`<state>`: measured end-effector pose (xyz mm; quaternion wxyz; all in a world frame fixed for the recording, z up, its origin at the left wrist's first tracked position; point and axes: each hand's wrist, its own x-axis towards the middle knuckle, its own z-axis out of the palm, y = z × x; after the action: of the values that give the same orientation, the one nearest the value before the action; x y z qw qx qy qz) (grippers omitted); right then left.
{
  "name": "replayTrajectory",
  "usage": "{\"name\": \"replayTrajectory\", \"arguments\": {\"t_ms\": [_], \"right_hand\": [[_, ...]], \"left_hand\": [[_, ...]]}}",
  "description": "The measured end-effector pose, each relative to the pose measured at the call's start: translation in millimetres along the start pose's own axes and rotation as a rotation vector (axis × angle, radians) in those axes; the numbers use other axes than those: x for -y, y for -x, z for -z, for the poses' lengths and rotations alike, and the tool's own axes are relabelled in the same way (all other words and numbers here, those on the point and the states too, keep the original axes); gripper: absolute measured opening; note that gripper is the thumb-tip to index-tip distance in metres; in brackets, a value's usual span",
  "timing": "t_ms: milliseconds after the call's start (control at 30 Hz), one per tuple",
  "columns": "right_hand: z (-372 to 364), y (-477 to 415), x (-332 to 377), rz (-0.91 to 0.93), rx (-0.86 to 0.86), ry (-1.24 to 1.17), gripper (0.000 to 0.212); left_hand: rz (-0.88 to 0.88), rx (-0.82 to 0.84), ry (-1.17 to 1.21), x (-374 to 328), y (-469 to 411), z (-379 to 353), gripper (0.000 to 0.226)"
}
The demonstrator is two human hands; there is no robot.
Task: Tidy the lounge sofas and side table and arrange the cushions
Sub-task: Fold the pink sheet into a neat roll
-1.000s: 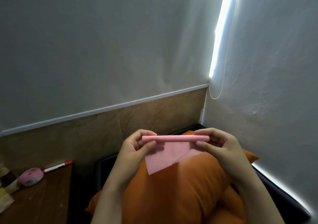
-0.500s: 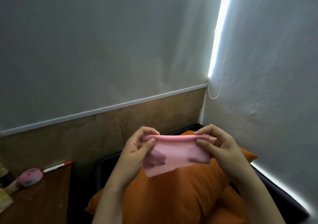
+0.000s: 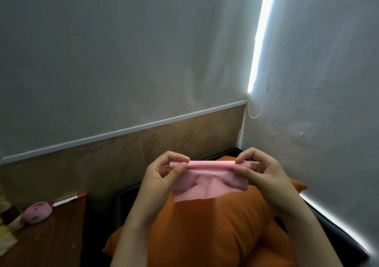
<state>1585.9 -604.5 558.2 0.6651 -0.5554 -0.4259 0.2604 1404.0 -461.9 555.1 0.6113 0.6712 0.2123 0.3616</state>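
The left hand [image 3: 162, 174] and right hand [image 3: 262, 172] each pinch an end of the half-rolled pink sheet [image 3: 205, 186], which could unroll or crease if either pinch loosens.

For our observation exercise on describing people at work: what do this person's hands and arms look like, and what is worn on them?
Both are bare. The left hand and right hand show no gloves, rings or bracelets, and no watch at either wrist. The forearms are uncovered to the picture's bottom edge; no sleeve comes into view.
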Motion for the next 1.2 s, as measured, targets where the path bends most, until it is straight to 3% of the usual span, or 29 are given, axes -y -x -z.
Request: {"name": "replayTrajectory", "arguments": {"t_ms": [133, 200, 700, 1067, 1200], "right_hand": [[0.2, 0.6, -0.6, -0.042, 0.017, 0.015, 0.032], [1.6, 0.5, -2.1, -0.034, 0.004, 0.041, 0.027], [1.8, 5.7, 4.9, 0.041, 0.016, 0.053, 0.014], [0.6, 8.3, 8.9, 0.017, -0.024, 0.127, 0.014], [1.3, 8.3, 7.6, 0.013, -0.029, 0.128, 0.027]], "left_hand": [[0.060, 0.016, 0.120, -4.2, 0.5, -2.9, 0.020], [0.069, 0.019, 0.099, -3.0, 0.3, -3.2, 0.021], [0.038, 0.113, 0.056, 2.3, 0.1, -2.0, 0.014], [0.020, 0.028, 0.109, -0.7, 2.0, -6.8, 0.007], [0.054, 0.053, 0.121, -4.4, 3.7, -9.8, 0.023]]}}
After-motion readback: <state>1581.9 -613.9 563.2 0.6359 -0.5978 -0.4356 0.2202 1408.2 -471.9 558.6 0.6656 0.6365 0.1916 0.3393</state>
